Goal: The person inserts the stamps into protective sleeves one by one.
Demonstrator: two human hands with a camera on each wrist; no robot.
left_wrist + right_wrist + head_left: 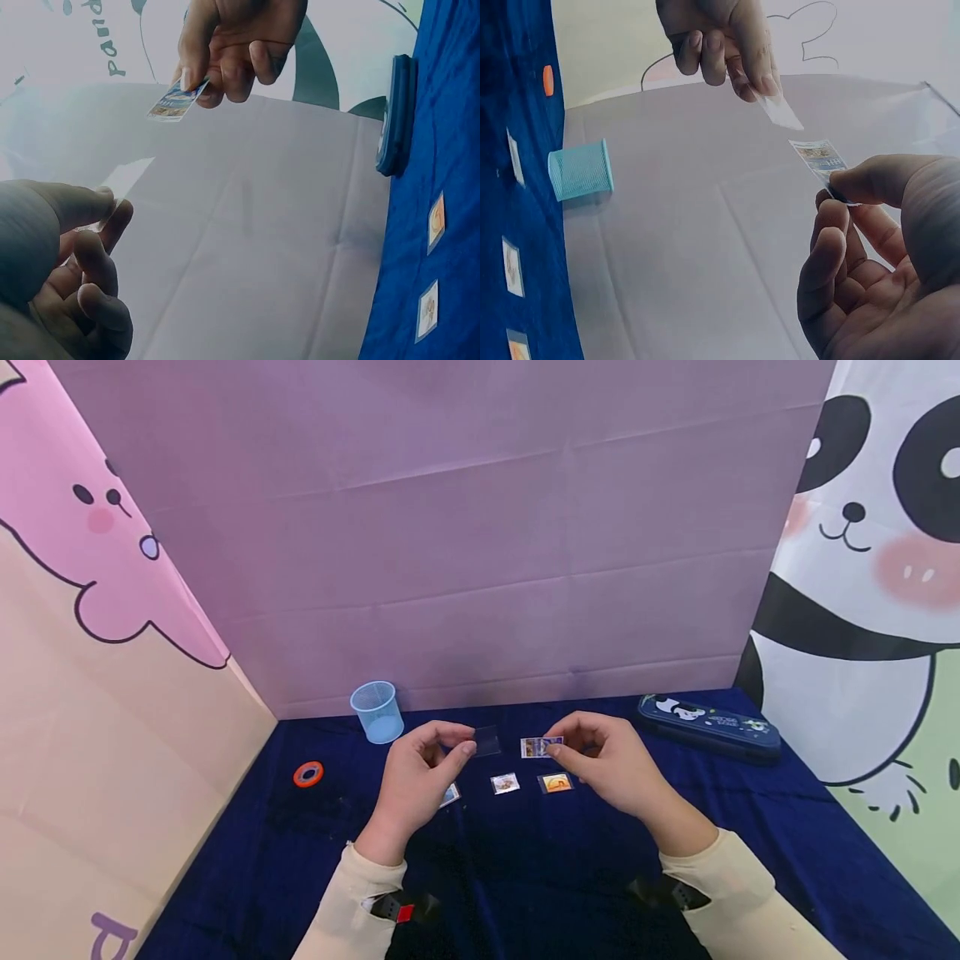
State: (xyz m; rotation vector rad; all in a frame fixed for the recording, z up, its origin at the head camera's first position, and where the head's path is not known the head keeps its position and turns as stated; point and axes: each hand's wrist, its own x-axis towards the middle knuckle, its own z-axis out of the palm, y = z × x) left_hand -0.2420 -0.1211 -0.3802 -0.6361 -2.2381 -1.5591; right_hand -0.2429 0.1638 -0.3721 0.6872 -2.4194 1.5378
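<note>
My left hand [422, 774] pinches a small clear plastic sleeve [487, 741] between thumb and forefinger. Opposite it, my right hand [611, 762] pinches a small printed card [534, 747] by its right end. Both are held up off the cloth, and a gap separates sleeve and card. In the right wrist view the card [819, 159] shows a coloured picture and print, with the pale sleeve [781, 112] just above it. Below the hands lie a card with an orange picture [557, 783], a pale card [505, 783] and another card [450, 794] partly hidden by my left hand.
A light blue mesh cup [377, 712] stands at the back left. Nearer on that side lies an orange tape roll [308, 774]. A dark blue pencil case [708, 727] with a panda rests at the back right. Dark blue cloth [525, 877] covers the table; printed curtains surround it.
</note>
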